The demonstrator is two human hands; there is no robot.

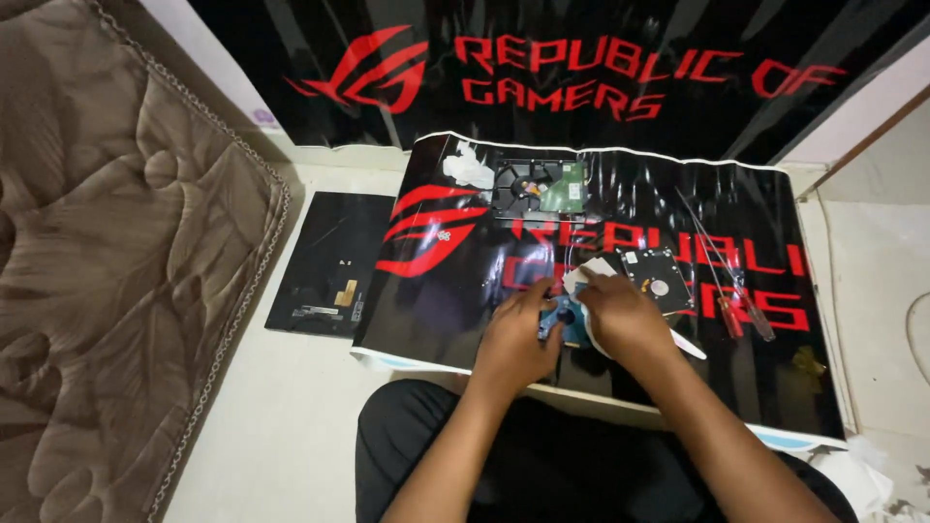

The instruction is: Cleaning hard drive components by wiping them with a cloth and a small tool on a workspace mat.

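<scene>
Glossy black banner [620, 58] with big red lettering stood along the far wall, and a matching black-and-red mat [455, 291] covered the floor. At the mat's near edge, the left hand [513, 344] and right hand [620, 315] both clutched a small blue part [565, 322], white cloth [593, 273] under the right fingers. Just beside, a small hard drive [657, 279]; a bigger drive [539, 189] at the far edge; two red-handled screwdrivers [741, 310] right; a black panel [329, 261] left; a brown quilt [107, 252] beyond.
</scene>
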